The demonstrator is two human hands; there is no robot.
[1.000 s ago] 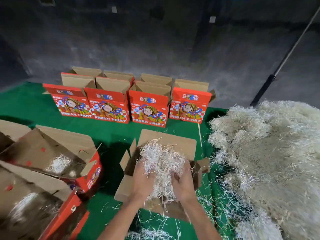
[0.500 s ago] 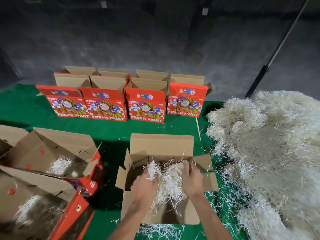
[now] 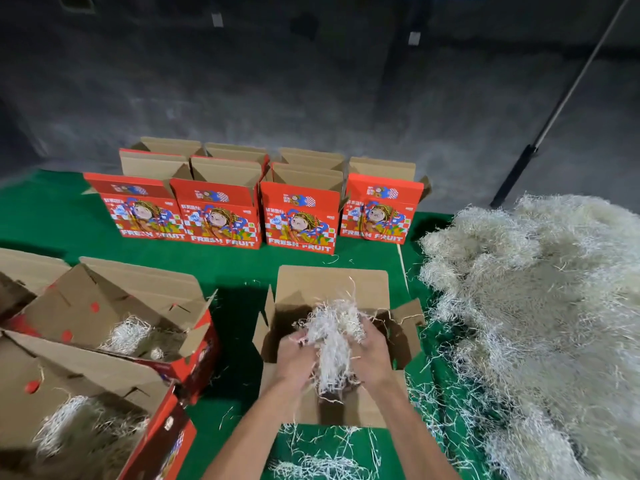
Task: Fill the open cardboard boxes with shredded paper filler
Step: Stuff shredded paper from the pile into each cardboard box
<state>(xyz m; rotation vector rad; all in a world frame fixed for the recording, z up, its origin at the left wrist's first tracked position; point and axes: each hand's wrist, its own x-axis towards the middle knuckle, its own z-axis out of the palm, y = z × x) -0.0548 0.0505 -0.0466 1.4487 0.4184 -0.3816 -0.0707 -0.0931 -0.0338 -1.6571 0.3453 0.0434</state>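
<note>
An open cardboard box (image 3: pixel 330 284) stands on the green mat just in front of me, flaps spread. Over its opening, my left hand (image 3: pixel 294 356) and my right hand (image 3: pixel 370 351) hold a clump of white shredded paper (image 3: pixel 330 329) between them, fingers curled into it. The clump hangs partly inside the box. A large pile of shredded paper (image 3: pixel 540 306) lies on the right. Two open red boxes, one at the left (image 3: pixel 114 296) and one nearer (image 3: pixel 86 379), each contain some shreds.
Several red "FRESH FRUIT" boxes (image 3: pixel 298 220) stand open in rows at the back of the green mat (image 3: pixel 52 220). A dark pole (image 3: pixel 519 168) leans against the grey wall at back right. Loose shreds (image 3: pixel 322 455) litter the mat near my arms.
Both hands lowered the clump of shredded paper into the box in front, then shifted slightly up within its opening. The view tilted a little.
</note>
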